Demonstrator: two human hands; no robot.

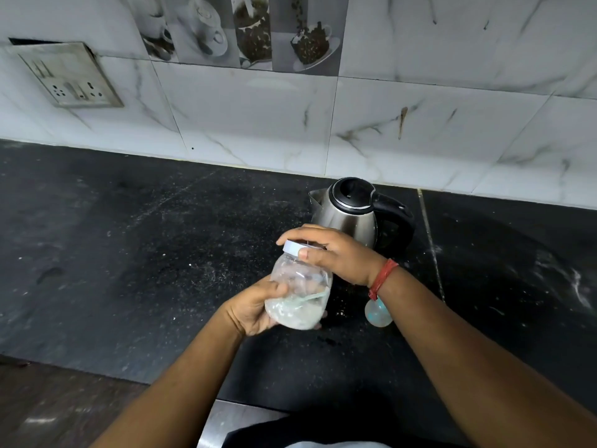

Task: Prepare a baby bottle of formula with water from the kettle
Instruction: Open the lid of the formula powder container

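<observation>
A clear plastic jar with white powder and a pale green scoop inside is held tilted above the black counter. My left hand grips its lower body from the left. My right hand is closed over its white lid from above. Just behind my right hand stands a steel kettle with a black lid and handle, lid shut. A clear, rounded bottle part with blue marks lies on the counter, half hidden under my right wrist.
A marble-tiled wall runs along the back of the counter. A switch and socket plate is mounted at the upper left. The counter's front edge runs across the lower left, with a floor below it.
</observation>
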